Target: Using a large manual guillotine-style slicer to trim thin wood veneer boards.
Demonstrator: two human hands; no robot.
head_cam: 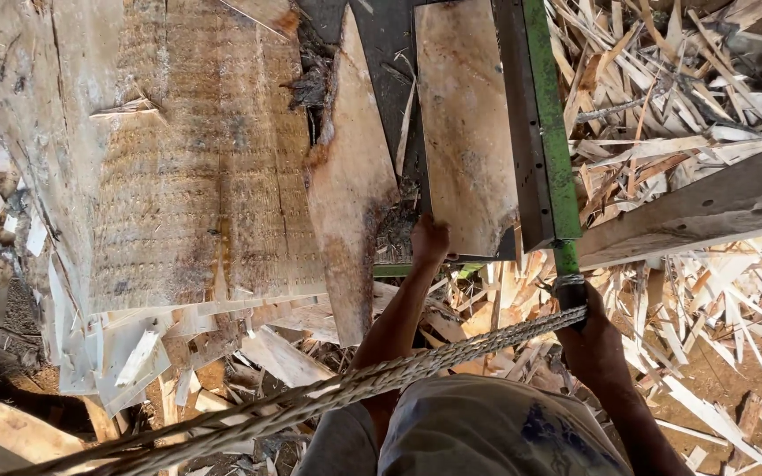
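Wood scraps (707, 79) are littering the ground around a big log (169, 159). Left hand (429, 240) is pressing a flat board (465, 123) beside it, fingers hidden; right hand (586, 333) is clenching a green bar (550, 132) where a braided rope (328, 397) is crossing.

Strong daylight from above, outdoors; the pale wood scraps (681, 97) at upper right and the cut face of the large log (178, 176) are bright, near washed out in spots, while the gap between the log and the flat board (465, 123) sits in deep shadow. Hard-edged shadows fall under the log's lower edge and beneath the braided rope (328, 397), and the left hand (429, 240) and right hand (588, 339) read dark against the lit ground. Focus is sharp mid-frame with saw marks legible; wide-lens stretch bends lines at the edges, and the cloth at bottom centre is soft.
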